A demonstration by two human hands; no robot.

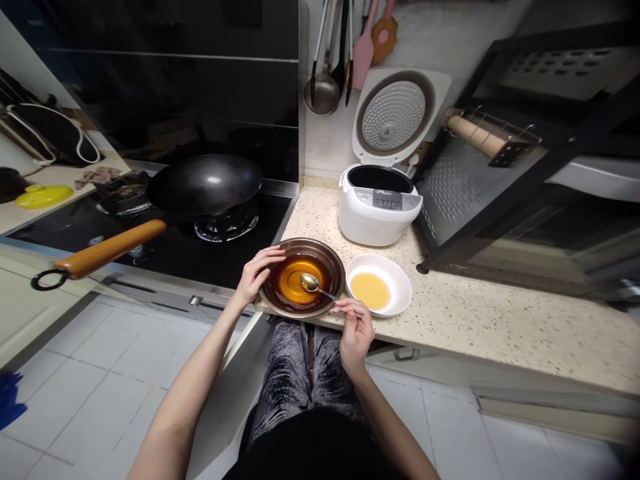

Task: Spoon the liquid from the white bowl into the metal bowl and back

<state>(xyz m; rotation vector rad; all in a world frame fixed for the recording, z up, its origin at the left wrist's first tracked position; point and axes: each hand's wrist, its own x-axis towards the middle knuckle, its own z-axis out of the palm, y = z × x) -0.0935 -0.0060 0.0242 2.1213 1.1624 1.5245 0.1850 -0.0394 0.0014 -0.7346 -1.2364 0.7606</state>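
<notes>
At the counter's front edge sits a round metal bowl [338, 267] with clear amber-brown liquid [295, 273] in it. My left hand [257, 272] grips the bowl's left rim, its fingers reaching over the edge. Between the fingers of my right hand [357, 327] is the handle of a metal spoon [311, 283]. The spoon's head is over the middle of the liquid; whether it dips in I cannot tell. Just right of the metal bowl stands a white bowl [403, 283] holding a shallow yellow liquid [370, 291].
Behind the bowls is a white rice cooker [377, 220] with its lid raised. A black wok [210, 183] rests on the stove at left, its wooden handle [117, 248] jutting toward me. Utensils, including a ladle [324, 92], hang above. A dark rack [500, 153] stands right.
</notes>
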